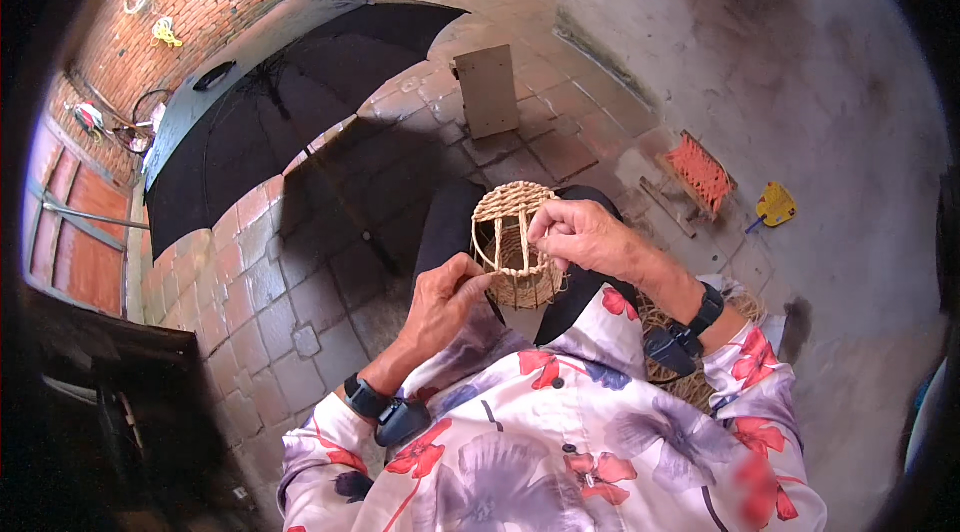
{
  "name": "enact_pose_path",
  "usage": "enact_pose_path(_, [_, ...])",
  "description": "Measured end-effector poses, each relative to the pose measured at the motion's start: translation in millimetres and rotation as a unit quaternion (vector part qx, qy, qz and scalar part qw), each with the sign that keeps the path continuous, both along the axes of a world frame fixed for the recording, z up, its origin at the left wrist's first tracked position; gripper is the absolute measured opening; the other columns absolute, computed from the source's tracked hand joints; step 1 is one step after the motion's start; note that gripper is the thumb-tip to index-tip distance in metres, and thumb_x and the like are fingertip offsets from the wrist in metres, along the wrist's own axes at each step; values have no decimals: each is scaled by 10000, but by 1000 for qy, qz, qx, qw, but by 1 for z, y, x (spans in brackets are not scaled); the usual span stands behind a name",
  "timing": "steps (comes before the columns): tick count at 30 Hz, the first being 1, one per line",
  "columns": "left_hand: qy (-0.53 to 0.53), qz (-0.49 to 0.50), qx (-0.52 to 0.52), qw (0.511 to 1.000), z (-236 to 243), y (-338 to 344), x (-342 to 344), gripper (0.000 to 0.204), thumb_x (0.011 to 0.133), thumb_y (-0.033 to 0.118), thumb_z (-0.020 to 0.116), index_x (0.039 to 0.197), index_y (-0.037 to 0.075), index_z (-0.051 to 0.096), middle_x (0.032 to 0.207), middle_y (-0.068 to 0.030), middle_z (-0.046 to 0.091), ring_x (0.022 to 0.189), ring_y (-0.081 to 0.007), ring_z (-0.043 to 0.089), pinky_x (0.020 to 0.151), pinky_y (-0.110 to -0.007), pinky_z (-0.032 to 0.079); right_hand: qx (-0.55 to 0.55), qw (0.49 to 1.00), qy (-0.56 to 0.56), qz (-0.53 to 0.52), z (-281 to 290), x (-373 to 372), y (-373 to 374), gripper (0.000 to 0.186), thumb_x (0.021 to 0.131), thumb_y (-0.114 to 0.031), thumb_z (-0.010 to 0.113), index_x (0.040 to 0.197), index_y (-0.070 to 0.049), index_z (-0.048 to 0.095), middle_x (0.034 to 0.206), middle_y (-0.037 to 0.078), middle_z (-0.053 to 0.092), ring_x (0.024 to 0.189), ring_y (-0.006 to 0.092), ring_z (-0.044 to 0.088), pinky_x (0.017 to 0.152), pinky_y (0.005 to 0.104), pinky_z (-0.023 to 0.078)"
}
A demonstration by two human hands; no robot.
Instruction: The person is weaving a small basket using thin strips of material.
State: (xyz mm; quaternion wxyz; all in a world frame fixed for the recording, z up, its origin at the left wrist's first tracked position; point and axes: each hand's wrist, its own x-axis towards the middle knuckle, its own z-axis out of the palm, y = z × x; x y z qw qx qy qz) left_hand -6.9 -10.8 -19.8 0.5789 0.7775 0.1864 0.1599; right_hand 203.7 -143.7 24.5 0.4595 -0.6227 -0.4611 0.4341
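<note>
Between my knees sits a small straw-coloured woven basket (512,200), with a dense woven band at its far end, bare upright ribs and an opening in the middle, and more weave on the near side. My left hand (440,300) is closed at the near left edge, thumb and forefinger pinching the basket's rim. On the other side my right hand (588,240) is closed too, its fingertips pressed together beside the ribs at the opening. Whether a rib or a loose strand is between them cannot be made out.
A bundle of loose straw strands (690,390) lies by my right thigh. Ahead on the paved floor stand an upright board (487,92) and a small stool with orange cords (700,172), near a yellow fly swatter (775,204). An open black umbrella (230,142) spreads at left.
</note>
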Motion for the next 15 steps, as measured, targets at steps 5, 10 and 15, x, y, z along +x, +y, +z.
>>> enact_pose_path(5, [-118,-3,322,939,14,5,17,115,806,7,687,847,16,580,723,-130,586,633,-275,602,570,-349,470,45,969,-243,-34,10,-3,-8,157,808,-134,624,907,-12,619,664,104,594,622,215,616,588,346,472])
enact_pose_path(10, [-129,-26,291,948,11,11,39,188,783,104,746,855,48,582,764,-89,597,685,-265,603,602,-357,486,60,941,-332,-21,24,-1,-20,166,772,-160,617,836,-8,624,725,213,624,696,380,639,639,429,493])
enact_pose_path(15, [-101,-6,251,963,7,8,39,186,755,115,777,797,45,610,763,-77,571,703,-253,592,612,-350,483,14,950,-311,-23,27,0,-26,157,784,-167,619,805,-12,624,695,207,619,673,360,645,628,425,489])
